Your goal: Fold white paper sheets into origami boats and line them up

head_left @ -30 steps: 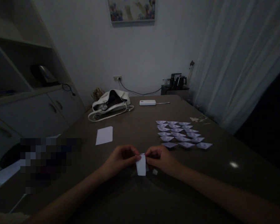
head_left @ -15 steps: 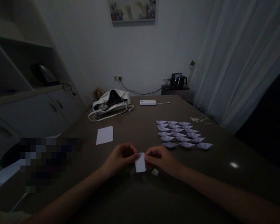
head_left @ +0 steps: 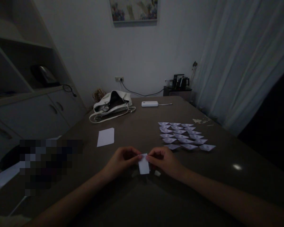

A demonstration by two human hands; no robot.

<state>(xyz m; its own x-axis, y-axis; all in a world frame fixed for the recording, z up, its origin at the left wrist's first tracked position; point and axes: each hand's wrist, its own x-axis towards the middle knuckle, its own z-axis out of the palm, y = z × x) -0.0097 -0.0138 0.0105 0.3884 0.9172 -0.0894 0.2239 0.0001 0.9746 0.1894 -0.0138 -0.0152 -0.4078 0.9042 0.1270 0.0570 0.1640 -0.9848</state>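
Observation:
A small folded piece of white paper [head_left: 144,165] is held up in front of me between both hands. My left hand [head_left: 123,159] pinches its upper left corner between thumb and forefinger. At the upper right corner, my right hand [head_left: 164,161] grips it the same way. A small pale scrap [head_left: 157,173] lies on the table just below my right hand. Beyond that hand, several folded paper boats [head_left: 188,147] stand in rows. A stack of white paper sheets [head_left: 105,137] lies flat, farther out to the left of my hands.
On the dark table [head_left: 142,201] a white handbag [head_left: 113,104] sits at the back left, near a white power bank [head_left: 150,104] with a short cable. Torn paper bits [head_left: 198,121] lie by the right edge. A blurred-out patch [head_left: 49,164] covers the left side.
The folded paper has shifted slightly right and tilted, and the fingers of my right hand have moved onto its upper right corner. The other things stay put.

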